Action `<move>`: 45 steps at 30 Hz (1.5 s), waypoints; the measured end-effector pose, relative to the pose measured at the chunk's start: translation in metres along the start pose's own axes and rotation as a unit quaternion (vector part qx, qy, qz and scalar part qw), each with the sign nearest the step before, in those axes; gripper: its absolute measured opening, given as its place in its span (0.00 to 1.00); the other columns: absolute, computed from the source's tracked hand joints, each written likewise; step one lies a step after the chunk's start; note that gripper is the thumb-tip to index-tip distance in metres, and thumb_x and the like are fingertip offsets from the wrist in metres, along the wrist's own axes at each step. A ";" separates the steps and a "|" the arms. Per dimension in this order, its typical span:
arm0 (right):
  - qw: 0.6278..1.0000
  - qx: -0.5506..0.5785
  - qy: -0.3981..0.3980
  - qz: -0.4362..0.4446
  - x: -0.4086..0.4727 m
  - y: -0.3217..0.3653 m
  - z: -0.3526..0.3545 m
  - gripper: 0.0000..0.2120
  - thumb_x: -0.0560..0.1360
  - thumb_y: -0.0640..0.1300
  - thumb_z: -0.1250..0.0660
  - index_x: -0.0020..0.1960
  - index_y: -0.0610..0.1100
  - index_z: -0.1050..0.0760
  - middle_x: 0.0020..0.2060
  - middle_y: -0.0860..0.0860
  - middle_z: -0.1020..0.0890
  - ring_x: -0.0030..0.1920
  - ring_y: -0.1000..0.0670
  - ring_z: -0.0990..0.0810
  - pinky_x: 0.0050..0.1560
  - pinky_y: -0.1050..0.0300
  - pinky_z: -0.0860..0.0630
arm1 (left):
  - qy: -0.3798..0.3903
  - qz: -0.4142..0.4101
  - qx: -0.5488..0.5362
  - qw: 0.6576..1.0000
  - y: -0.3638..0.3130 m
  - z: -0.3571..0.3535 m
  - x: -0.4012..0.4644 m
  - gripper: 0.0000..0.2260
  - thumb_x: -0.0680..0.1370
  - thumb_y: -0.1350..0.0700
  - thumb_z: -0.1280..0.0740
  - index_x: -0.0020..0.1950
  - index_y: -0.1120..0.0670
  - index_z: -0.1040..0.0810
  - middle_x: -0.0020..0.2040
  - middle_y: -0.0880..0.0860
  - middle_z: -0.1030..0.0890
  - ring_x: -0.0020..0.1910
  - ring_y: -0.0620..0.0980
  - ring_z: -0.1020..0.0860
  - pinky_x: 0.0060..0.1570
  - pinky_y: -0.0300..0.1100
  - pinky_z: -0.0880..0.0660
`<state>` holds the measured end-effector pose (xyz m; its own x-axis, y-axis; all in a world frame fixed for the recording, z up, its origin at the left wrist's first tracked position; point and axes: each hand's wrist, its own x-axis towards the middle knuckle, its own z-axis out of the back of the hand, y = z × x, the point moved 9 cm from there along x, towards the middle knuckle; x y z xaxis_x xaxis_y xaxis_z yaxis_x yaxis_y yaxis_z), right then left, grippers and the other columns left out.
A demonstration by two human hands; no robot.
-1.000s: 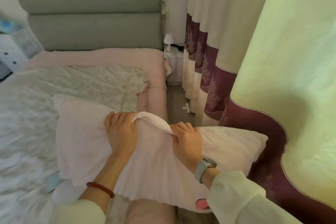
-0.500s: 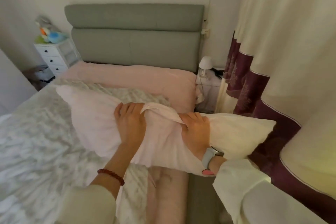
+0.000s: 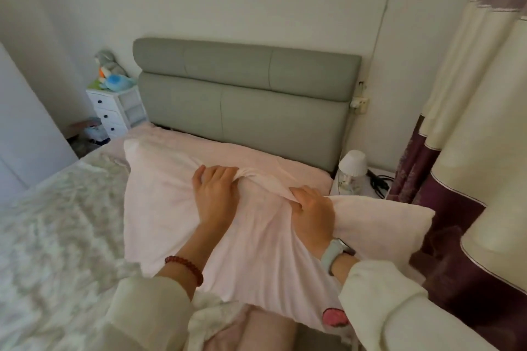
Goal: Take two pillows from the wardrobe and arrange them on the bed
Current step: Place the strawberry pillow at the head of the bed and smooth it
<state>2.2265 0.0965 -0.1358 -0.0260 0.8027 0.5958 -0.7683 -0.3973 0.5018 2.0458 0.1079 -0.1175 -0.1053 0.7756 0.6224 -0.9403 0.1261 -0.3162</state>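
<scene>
Two hands are on the pale pink pillow (image 3: 256, 236) at centre frame, held over the bed (image 3: 57, 236). I see my left hand (image 3: 216, 196) and right hand (image 3: 313, 214) each pinching a bunched fold of its cover along the top edge. The grey headboard (image 3: 245, 100) stands above, a small lamp (image 3: 352, 171) at right.

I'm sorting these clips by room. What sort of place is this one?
A bedroom, most likely in a home. There is a bed with a padded grey headboard, a small lamp beside it, and both hands, left and right, grip a pillow over the bed.
</scene>
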 end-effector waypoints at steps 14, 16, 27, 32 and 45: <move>0.998 0.026 0.062 -0.006 0.212 -0.118 -0.174 0.12 0.63 0.29 0.29 0.45 0.39 0.20 0.37 0.41 0.16 0.39 0.38 0.19 0.36 0.43 0.24 | -0.012 0.056 0.012 0.998 0.071 -0.185 0.190 0.09 0.69 0.69 0.34 0.46 0.60 0.19 0.44 0.57 0.17 0.48 0.59 0.21 0.61 0.61 0.35; 0.996 0.038 0.076 -0.011 0.238 -0.132 -0.200 0.11 0.65 0.29 0.30 0.46 0.38 0.20 0.39 0.40 0.16 0.41 0.37 0.19 0.38 0.42 0.23 | -0.002 0.070 0.017 0.997 0.084 -0.210 0.213 0.09 0.70 0.68 0.34 0.47 0.60 0.19 0.44 0.57 0.17 0.49 0.59 0.21 0.62 0.61 0.37; 0.974 0.072 0.190 -0.097 0.375 -0.222 -0.350 0.09 0.76 0.38 0.40 0.53 0.41 0.24 0.48 0.41 0.20 0.51 0.39 0.25 0.49 0.47 0.30 | 0.030 0.099 0.071 0.992 0.143 -0.345 0.359 0.08 0.75 0.61 0.37 0.50 0.56 0.20 0.51 0.55 0.17 0.62 0.57 0.27 0.68 0.65 0.49; 0.943 0.006 0.307 -0.128 0.395 -0.306 -0.447 0.21 0.76 0.37 0.44 0.69 0.44 0.38 0.67 0.44 0.30 0.67 0.43 0.35 0.66 0.43 0.37 | 0.082 0.272 0.029 0.958 0.193 -0.449 0.346 0.18 0.79 0.56 0.41 0.68 0.52 0.34 0.70 0.54 0.31 0.71 0.54 0.38 0.70 0.60 0.51; 0.911 -0.144 0.386 0.006 0.361 -0.462 -0.551 0.23 0.73 0.45 0.36 0.63 0.36 0.34 0.61 0.34 0.29 0.62 0.36 0.32 0.64 0.40 0.36 | 0.077 0.716 -0.204 0.663 0.215 -0.612 0.089 0.43 0.70 0.47 0.29 0.74 0.46 0.56 0.75 0.57 0.52 0.72 0.57 0.44 0.66 0.55 0.39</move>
<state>2.2202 0.8146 -0.4982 -0.3935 0.9163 -0.0747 -0.8975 -0.3653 0.2470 2.0326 0.5825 -0.5684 -0.7316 0.3310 -0.5960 0.2568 -0.6760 -0.6907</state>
